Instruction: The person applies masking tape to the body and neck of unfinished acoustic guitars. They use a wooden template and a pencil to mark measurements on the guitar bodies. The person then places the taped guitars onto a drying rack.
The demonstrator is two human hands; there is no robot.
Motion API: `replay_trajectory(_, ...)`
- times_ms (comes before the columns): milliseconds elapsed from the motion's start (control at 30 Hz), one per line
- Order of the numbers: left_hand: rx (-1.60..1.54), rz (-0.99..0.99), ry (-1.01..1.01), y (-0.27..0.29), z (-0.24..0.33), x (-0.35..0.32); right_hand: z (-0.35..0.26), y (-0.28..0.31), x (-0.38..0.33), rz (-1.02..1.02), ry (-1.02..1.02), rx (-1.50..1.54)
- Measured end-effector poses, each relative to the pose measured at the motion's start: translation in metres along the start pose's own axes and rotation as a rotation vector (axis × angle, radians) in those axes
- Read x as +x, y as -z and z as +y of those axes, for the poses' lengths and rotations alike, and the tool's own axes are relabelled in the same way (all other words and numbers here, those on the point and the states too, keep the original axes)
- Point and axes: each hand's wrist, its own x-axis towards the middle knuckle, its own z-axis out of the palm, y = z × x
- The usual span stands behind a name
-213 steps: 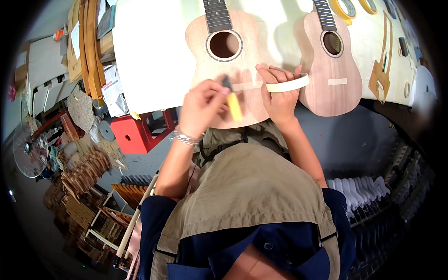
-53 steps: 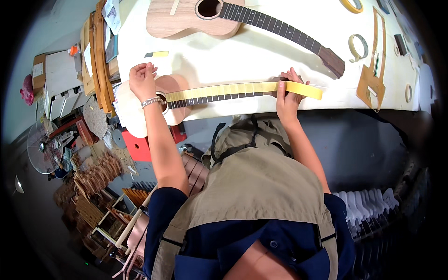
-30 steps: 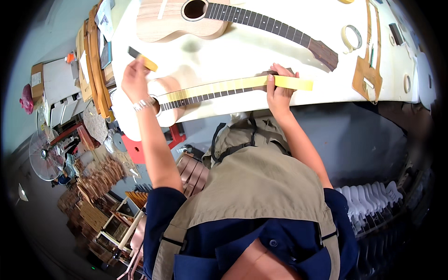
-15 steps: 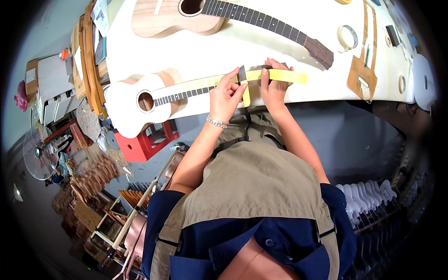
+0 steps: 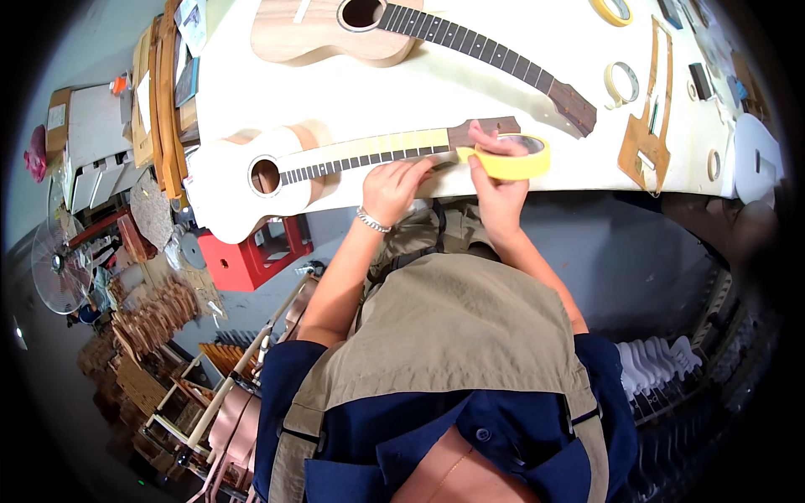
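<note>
A pale, unfinished ukulele (image 5: 251,180) lies on its back along the near edge of the white desk (image 5: 470,96), body to the person's left and dark headstock to the right. A strip of yellow masking tape (image 5: 394,144) runs along the far edge of its fretboard.

The left hand (image 5: 394,186) lies on the neck, fingers (image 5: 417,170) flattened and pressing down on the tape. The right hand (image 5: 495,189) grips the roll of yellow tape (image 5: 507,157), thumb on the near side and fingers over the rim, holding it beside the headstock where the strip leaves it.

The tape looks light, thin and soft; it probably tears easily and sticks to itself, so it is best held by the roll's stiff rim, with the free length kept taut. The ukulele seems light and hollow, its bare wood likely easy to dent or mark; the neck is the firm place to steady it, as its body overhangs the desk's edge.

A second ukulele (image 5: 352,29) lies farther back on the desk, with smaller tape rolls (image 5: 622,82) and a wooden template (image 5: 646,126) to the right.
</note>
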Motion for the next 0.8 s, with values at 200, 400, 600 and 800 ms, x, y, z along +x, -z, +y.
replay_trajectory(200,-1.147,0.159,0.867,0.018,0.051,0.024,-0.002,-0.006,0.0,-0.076,0.057,0.092)
replay_trajectory(400,-1.042,0.155,0.958,0.039,0.035,0.005,-0.015,0.023,0.007,0.284,-0.811,1.516)
replay_trajectory(600,-0.21,0.343,0.829,0.135,-0.067,-0.061,-0.012,0.087,0.045,-0.115,-0.276,1.102)
replay_trajectory(800,-0.153,0.259,0.758,0.141,-0.111,-0.058,0.017,0.054,0.042,-0.212,0.226,-1.123)
